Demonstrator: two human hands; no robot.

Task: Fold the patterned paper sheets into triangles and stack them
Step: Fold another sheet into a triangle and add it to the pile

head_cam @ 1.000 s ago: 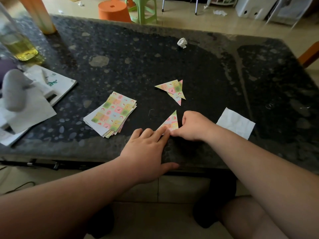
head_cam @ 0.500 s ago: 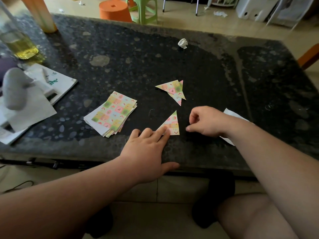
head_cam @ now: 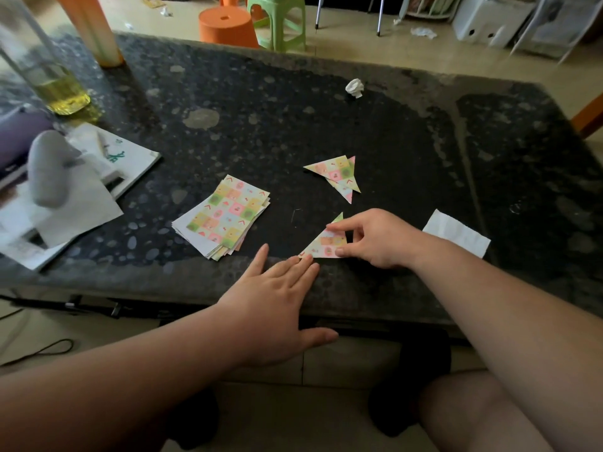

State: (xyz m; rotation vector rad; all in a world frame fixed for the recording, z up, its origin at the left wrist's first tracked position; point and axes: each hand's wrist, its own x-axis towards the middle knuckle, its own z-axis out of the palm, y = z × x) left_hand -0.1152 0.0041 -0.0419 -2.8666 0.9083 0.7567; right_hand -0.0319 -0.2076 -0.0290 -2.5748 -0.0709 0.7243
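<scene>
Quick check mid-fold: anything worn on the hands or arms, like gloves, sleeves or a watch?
Nothing shows. The left hand and right hand are bare, with no gloves, rings or watch. Both forearms are uncovered up to the frame edge.

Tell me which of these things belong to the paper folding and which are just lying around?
Part of the job: stack of patterned sheets, folded triangle held by the right hand and touched by the left hand, pile of finished triangles.
Lying about: crumpled paper ball, white napkin, bottle of yellow liquid, booklet, orange stool.

Crumpled wad (head_cam: 354, 88), napkin (head_cam: 456, 233), bottle (head_cam: 49, 79)
</scene>
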